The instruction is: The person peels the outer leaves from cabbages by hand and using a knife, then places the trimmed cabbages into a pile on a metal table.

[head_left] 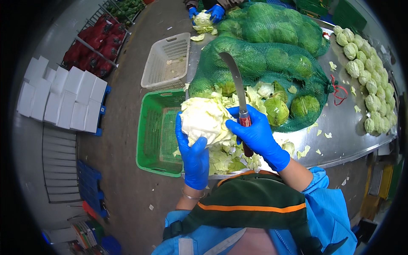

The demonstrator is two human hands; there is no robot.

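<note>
A pale, partly stripped cabbage (203,121) is held up over the near edge of the metal table, its outer leaves ragged. My left hand (193,155), in a blue glove, cups it from the left and below. In my right hand (261,134), also gloved in blue, is a knife (241,95) with a curved blade pointing up and away and a dark red handle. The fingertips of that hand come close to the cabbage's right side; whether they touch it I cannot tell. Loose cabbage leaves (225,160) lie beneath and behind.
Green net sacks of cabbages (263,59) fill the table's middle. Trimmed cabbages (369,80) stand in rows at the right. A green crate (144,131) and a white crate (151,63) are at the left. Across the table, a co-worker's blue-gloved hands (216,12) hold another cabbage.
</note>
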